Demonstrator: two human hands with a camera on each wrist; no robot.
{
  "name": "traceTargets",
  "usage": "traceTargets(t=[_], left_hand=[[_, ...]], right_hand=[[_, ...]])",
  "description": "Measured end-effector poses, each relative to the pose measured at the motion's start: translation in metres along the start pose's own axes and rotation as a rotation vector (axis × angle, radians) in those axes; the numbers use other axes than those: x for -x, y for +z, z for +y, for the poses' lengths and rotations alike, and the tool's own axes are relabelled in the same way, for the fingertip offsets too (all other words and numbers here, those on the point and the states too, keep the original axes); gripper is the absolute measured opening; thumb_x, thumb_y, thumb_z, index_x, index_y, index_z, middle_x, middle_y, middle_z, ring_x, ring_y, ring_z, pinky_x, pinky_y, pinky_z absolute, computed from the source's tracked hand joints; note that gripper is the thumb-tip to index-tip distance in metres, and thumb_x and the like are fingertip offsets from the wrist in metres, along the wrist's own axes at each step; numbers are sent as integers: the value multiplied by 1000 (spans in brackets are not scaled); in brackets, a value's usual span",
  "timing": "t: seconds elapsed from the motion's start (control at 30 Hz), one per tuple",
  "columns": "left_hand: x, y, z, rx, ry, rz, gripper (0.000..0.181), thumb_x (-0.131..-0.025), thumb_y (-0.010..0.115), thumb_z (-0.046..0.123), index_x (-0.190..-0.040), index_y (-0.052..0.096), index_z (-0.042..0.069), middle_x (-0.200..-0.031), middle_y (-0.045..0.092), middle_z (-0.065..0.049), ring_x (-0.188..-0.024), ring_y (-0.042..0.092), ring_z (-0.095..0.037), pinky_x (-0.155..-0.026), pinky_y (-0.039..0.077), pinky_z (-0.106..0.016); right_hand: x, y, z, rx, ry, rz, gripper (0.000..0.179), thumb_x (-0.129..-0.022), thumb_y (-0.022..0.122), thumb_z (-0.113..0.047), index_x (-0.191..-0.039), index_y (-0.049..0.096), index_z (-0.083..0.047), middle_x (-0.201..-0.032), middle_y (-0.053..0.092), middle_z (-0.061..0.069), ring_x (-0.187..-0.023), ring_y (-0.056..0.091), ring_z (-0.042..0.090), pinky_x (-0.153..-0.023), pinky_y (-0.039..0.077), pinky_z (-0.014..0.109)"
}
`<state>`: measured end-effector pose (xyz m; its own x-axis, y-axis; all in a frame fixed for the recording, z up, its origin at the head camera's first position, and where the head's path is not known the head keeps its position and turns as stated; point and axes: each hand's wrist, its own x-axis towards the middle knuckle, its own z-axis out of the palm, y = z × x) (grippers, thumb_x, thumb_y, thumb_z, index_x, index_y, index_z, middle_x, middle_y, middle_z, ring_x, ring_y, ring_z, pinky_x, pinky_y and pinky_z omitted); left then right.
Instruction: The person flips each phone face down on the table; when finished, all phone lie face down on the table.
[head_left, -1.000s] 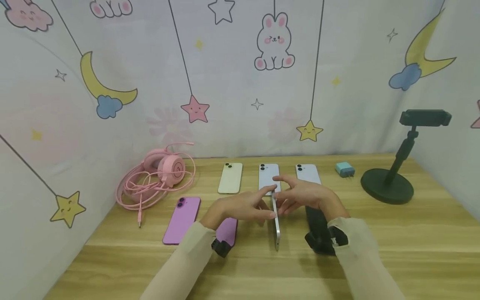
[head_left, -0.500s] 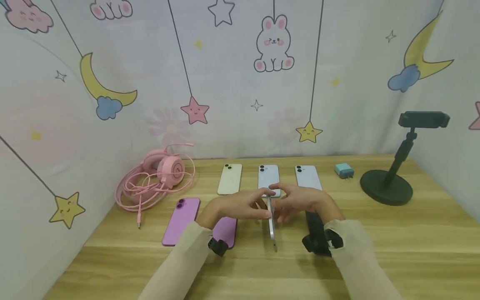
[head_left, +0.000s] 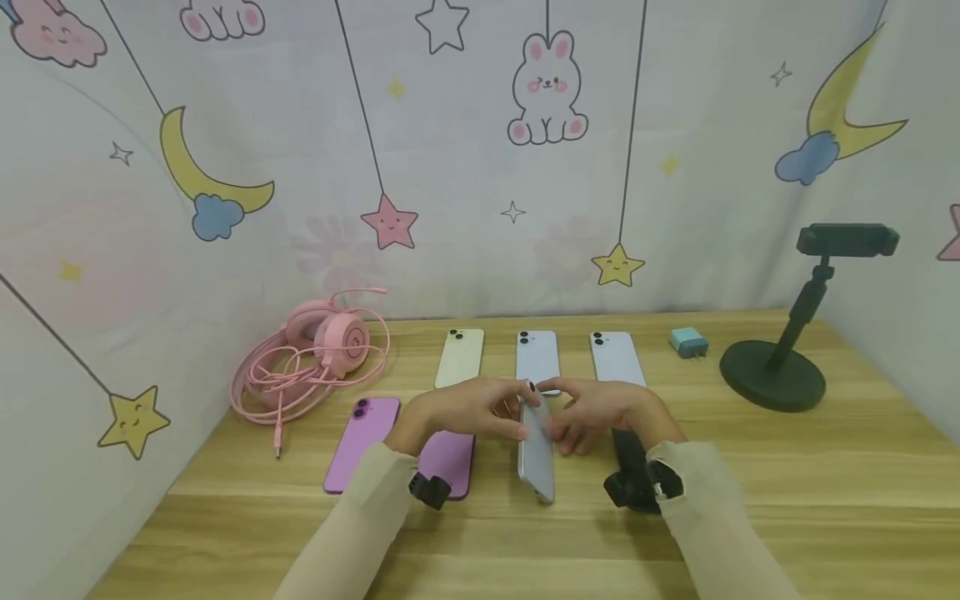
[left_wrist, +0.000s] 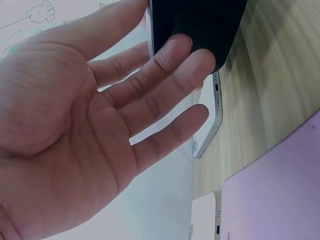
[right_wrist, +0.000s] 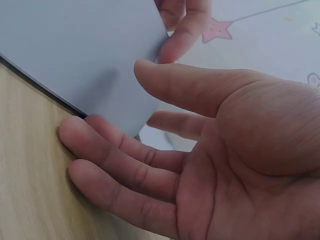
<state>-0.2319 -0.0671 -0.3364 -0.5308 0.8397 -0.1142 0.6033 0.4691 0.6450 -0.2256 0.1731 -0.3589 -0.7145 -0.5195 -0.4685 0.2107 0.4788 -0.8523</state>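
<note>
A silver-white smartphone (head_left: 536, 458) stands tilted on its edge in the middle of the table, its pale back (right_wrist: 75, 45) toward my right hand and its black screen (left_wrist: 200, 25) toward my left palm. My left hand (head_left: 472, 408) holds it at its left edge and upper end, with thumb and index finger. My right hand (head_left: 600, 408) is beside it, index finger reaching to the top end, the other fingers loosely bent. In the right wrist view the right fingertips are right at the phone's lower edge, and the thumb tip overlaps its back.
Two purple phones (head_left: 363, 442) lie to the left, one partly under my left wrist. Behind are a pale yellow phone (head_left: 461, 358) and two white phones (head_left: 537, 354). Pink headphones (head_left: 341, 342), a charger plug (head_left: 687, 342), a black stand (head_left: 780, 367) and a dark flat object (head_left: 630, 446) surround these.
The phone has turned from nearly edge-on to leaning, so its back now shows in the head view. Both hands have shifted slightly left and lower with it.
</note>
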Motion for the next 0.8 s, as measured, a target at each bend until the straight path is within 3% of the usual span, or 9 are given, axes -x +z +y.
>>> traceTargets(t=[0.13,0.37,0.6,0.8], left_hand=[[-2,-1,0,7,15,-11,40,-96,69,18,-132,57,5,-95,68,1,-86,63,-7,-77,50,-25],[-6,1,-2,19,14,-60,40,-95,69,12,-132,56,1,-88,67,1,-81,62,-8,-79,49,-24],[-7,9,-7,-41,-63,-110,40,-95,70,14,-133,57,12,-89,64,5,-82,58,-6,-78,46,-24],[-7,15,-11,-69,-66,-111,44,-94,72,14,-135,54,13,-87,63,4,-81,57,-6,-79,46,-24]], right_hand=[[1,-4,0,17,7,25,75,-95,68,-12,-157,25,-13,-102,67,20,-84,70,28,-76,58,42],[3,-8,-1,31,22,38,68,-97,65,-9,-155,30,-5,-108,62,21,-86,70,27,-77,57,41],[3,-7,1,72,47,58,59,-99,62,-9,-152,37,-5,-102,62,19,-80,69,23,-75,57,38],[0,-6,2,95,52,77,55,-99,61,-7,-150,41,-7,-89,65,17,-73,67,22,-72,57,36]])
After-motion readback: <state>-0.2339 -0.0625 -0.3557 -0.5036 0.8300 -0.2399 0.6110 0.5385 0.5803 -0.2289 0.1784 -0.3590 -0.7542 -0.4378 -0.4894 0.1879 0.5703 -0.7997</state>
